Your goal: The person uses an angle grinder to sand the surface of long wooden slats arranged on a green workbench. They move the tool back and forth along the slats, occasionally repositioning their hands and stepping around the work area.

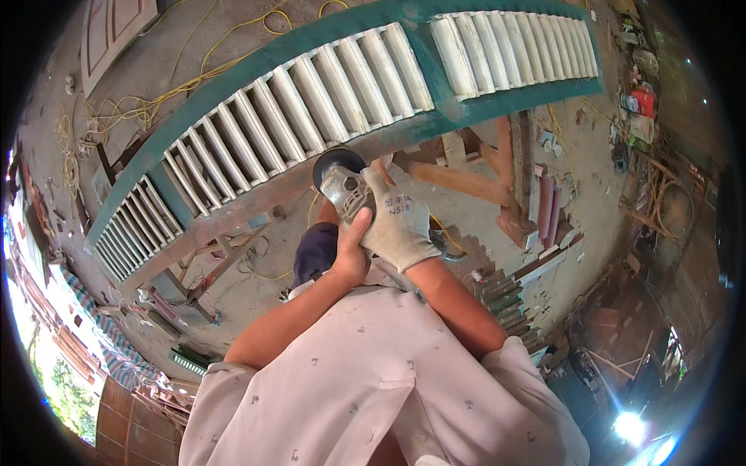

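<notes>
Pale shirt [342, 365] foremost, hands [395, 225] wrap around a grinder [340, 186].

Pale patterned shirt [334, 365], lettered off-white glove [400, 233]

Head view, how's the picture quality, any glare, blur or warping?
Head view: the fisheye leaves black corners, and the shutter looks curved, though its true shape is unclear; head view, lower right: a light flares; head view, lower left: daylight is blown out; head view, centre: the grinder and gloved right hand look fairly sharp.
</notes>
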{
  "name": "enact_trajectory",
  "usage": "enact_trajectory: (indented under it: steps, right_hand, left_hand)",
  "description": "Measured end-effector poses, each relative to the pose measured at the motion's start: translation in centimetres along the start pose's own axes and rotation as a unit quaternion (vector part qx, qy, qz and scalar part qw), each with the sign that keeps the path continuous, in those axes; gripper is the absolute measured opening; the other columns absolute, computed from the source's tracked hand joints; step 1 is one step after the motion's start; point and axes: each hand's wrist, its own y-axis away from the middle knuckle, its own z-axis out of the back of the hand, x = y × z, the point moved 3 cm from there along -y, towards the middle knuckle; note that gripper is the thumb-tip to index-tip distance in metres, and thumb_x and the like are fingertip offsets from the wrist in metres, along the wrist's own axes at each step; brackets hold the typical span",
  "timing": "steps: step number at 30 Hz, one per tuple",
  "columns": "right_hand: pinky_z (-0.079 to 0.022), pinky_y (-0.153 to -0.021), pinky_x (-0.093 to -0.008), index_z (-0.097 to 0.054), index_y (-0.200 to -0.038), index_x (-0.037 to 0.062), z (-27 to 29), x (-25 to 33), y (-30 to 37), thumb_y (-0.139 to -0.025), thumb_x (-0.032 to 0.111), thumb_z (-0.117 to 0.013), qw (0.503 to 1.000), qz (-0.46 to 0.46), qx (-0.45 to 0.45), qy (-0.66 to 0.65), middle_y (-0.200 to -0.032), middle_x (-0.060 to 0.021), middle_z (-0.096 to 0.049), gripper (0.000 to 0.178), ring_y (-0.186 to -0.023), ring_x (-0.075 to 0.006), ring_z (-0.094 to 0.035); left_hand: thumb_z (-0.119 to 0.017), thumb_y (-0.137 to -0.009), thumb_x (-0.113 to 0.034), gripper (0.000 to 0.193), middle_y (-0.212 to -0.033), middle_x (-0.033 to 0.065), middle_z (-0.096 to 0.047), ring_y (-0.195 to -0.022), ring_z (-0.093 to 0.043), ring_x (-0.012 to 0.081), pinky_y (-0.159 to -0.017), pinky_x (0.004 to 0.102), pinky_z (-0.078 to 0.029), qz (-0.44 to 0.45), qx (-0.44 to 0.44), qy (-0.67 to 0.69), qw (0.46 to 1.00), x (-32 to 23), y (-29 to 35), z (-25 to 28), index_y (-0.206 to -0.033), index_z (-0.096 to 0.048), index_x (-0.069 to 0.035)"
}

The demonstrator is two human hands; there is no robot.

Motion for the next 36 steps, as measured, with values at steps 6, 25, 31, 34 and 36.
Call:
enact_trajectory:
  steps: [6,25,31,34,36]
  right_hand:
    - [-0.055,-0.093,-0.0566,-0.054,-0.151,0.0132,3.3,-3.6,0.4,-0.081,0.039,-0.081,0.996,-0.009,-0.091,-0.003,-0.124,-0.0245,-0.073,0.08,-0.111,-0.0464,-0.072]
    - [-0.058,-0.085,-0.0526,-0.053,-0.147,0.0142,13.9,-12.7,-0.7,-0.082,0.035,-0.083,0.988,-0.101,-0.12,0.002,-0.107,-0.021,-0.078,0.075,-0.098,-0.0434,-0.076]
    - [-0.059,-0.086,-0.0505,-0.053,-0.149,0.017,14.7,-14.6,-0.9,-0.08,0.045,-0.088,0.984,-0.102,-0.145,0.008,-0.105,-0.0189,-0.079,0.082,-0.098,-0.042,-0.078]
    - [-0.058,-0.081,-0.0534,-0.053,-0.148,0.0196,13.2,-12.7,-0.4,-0.084,0.043,-0.081,0.988,-0.11,-0.104,0.036,-0.1,-0.0196,-0.079,0.074,-0.092,-0.0432,-0.078]
    - [-0.057,-0.081,-0.0548,-0.051,-0.151,0.0179,10.5,-12.1,-0.3,-0.084,0.041,-0.08,0.992,-0.041,-0.119,0.004,-0.103,-0.021,-0.078,0.076,-0.091,-0.0443,-0.077]
  left_hand:
    - [-0.07,-0.103,-0.045,0.062,-0.135,0.0083,-0.068,-0.125,-0.064,0.0198,-0.111,0.0348,-0.046,0.021,0.018,-0.036,0.999,2.7,-3.2,-2.9,-0.146,-0.061,0.0]
    - [-0.073,-0.102,-0.043,0.058,-0.129,0.0102,-0.071,-0.118,-0.067,0.0207,-0.105,0.0364,-0.051,0.061,0.084,-0.111,0.988,6.3,-10.6,-15.1,-0.142,-0.062,-0.002]
    - [-0.074,-0.101,-0.047,0.06,-0.127,0.0092,-0.073,-0.117,-0.068,0.021,-0.104,0.0353,-0.05,0.093,0.073,-0.146,0.982,7.2,-11.6,-16.1,-0.14,-0.066,-0.002]
    - [-0.074,-0.101,-0.044,0.059,-0.129,0.0079,-0.072,-0.118,-0.067,0.0202,-0.107,0.0355,-0.049,0.033,0.05,-0.105,0.993,6.5,-9.9,-14.8,-0.142,-0.065,-0.002]
    - [-0.072,-0.103,-0.041,0.057,-0.131,0.0078,-0.07,-0.12,-0.066,0.0194,-0.109,0.0357,-0.049,0.043,0.016,-0.069,0.997,5.9,-8.0,-12.9,-0.143,-0.064,-0.002]
